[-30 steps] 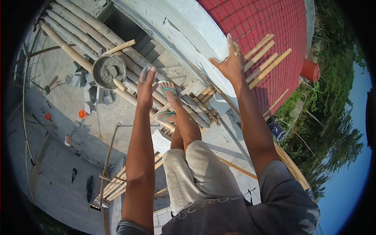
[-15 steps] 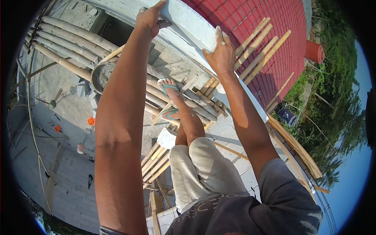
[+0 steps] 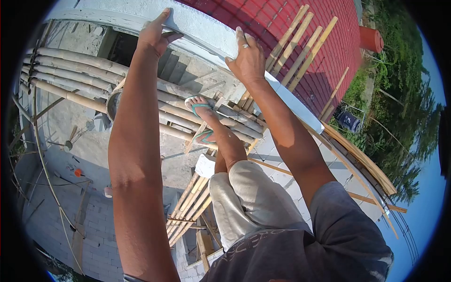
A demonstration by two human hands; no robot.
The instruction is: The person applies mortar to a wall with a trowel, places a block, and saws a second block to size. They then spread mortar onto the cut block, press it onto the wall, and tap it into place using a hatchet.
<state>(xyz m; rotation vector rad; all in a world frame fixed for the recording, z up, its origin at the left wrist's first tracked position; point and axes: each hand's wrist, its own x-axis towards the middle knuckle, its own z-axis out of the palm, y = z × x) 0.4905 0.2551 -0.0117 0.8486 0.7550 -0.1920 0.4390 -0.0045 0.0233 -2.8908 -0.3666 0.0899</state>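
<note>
A long pale block [image 3: 202,27] lies along the top of the wall [image 3: 108,15], beside the red tiled roof [image 3: 305,61]. My left hand [image 3: 155,35] grips the block's near side, thumb on top and fingers reaching beneath or against its face. Farther right, my right hand [image 3: 246,56] holds the block's right end, fingers over the top and thumb on the near side. Grey smears mark the fingers of my right hand. The underside of the block is hidden.
My sandalled feet [image 3: 202,105] stand on bamboo poles [image 3: 183,120] high above the floor. A round mortar pan [image 3: 112,105] sits left, partly behind my left arm. Wooden battens [image 3: 300,47] rest on the roof. An orange pipe [image 3: 371,39] juts out at right.
Both hands have shifted left in view, still on the block. The roof, poles and feet also appear displaced as the camera turned.
</note>
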